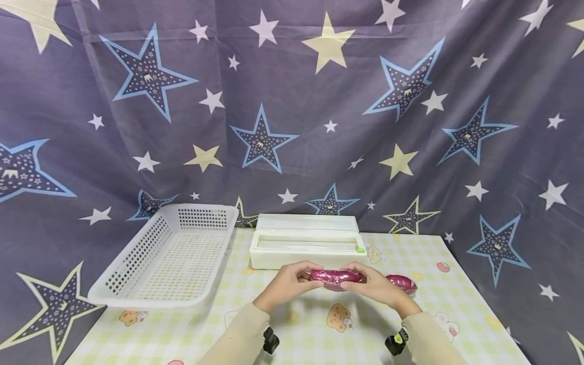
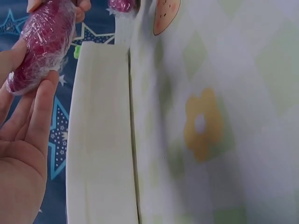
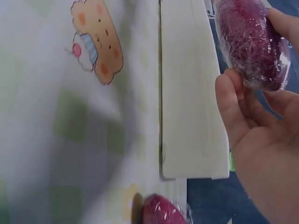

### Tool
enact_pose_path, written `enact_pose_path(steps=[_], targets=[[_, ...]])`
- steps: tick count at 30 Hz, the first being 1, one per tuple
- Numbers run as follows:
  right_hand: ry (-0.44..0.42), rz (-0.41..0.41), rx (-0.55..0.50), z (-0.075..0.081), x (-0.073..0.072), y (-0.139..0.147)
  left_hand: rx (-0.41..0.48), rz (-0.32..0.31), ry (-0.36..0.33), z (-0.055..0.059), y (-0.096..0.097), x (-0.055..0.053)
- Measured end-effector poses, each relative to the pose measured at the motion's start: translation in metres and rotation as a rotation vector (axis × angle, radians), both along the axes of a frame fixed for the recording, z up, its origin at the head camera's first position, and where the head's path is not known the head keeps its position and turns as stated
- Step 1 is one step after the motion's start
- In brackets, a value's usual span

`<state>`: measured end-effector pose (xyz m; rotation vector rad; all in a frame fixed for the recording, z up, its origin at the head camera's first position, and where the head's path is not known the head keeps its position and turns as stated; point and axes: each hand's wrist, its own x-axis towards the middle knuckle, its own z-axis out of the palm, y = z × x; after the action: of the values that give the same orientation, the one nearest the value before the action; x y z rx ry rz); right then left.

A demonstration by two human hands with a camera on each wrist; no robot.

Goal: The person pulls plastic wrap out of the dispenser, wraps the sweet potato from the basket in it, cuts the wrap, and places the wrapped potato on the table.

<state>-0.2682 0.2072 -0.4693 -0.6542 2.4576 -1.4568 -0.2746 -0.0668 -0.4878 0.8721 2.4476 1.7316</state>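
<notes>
Between my two hands is a purple-red sweet potato wrapped in clear cling film, held above the table in front of a white box. My left hand pinches its left end between thumb and fingers. At the other end my right hand grips it the same way. In the right wrist view, the shiny, creased film covers the sweet potato down to its tip. A second film-wrapped sweet potato lies on the table beyond my right hand, partly hidden by it.
The long white cling-film dispenser stands at the back, its lid raised, with a green tab at its right end. A white perforated basket stands on the left. Behind the checked tablecloth hangs a starry curtain.
</notes>
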Motion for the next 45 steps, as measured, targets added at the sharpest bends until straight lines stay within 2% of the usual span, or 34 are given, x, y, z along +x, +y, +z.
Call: enact_pose_path(steps=[4, 11, 19, 24, 29, 33, 39, 45], targets=[[0.023, -0.049, 0.016, 0.002, 0.006, 0.007, 0.013, -0.005, -0.02, 0.001, 0.007, 0.001], [0.039, -0.125, 0.002, 0.001, 0.014, 0.027, 0.103, -0.064, -0.1, -0.001, 0.021, 0.004], [0.049, -0.144, 0.015, -0.005, 0.024, 0.061, 0.041, -0.098, -0.116, -0.004, 0.046, 0.011], [0.072, -0.158, 0.02, -0.009, 0.029, 0.079, 0.043, -0.108, -0.125, -0.006, 0.066, 0.015], [0.077, -0.251, 0.06, -0.011, 0.033, 0.091, 0.057, -0.065, -0.151, -0.009, 0.087, 0.018], [0.038, -0.335, 0.1, -0.011, 0.037, 0.103, 0.088, -0.022, -0.204, -0.013, 0.104, 0.019], [0.006, -0.376, 0.122, -0.013, 0.042, 0.122, 0.145, 0.017, -0.25, -0.022, 0.126, 0.022], [-0.037, -0.402, 0.121, -0.02, 0.045, 0.137, 0.138, 0.034, -0.262, -0.026, 0.143, 0.024]])
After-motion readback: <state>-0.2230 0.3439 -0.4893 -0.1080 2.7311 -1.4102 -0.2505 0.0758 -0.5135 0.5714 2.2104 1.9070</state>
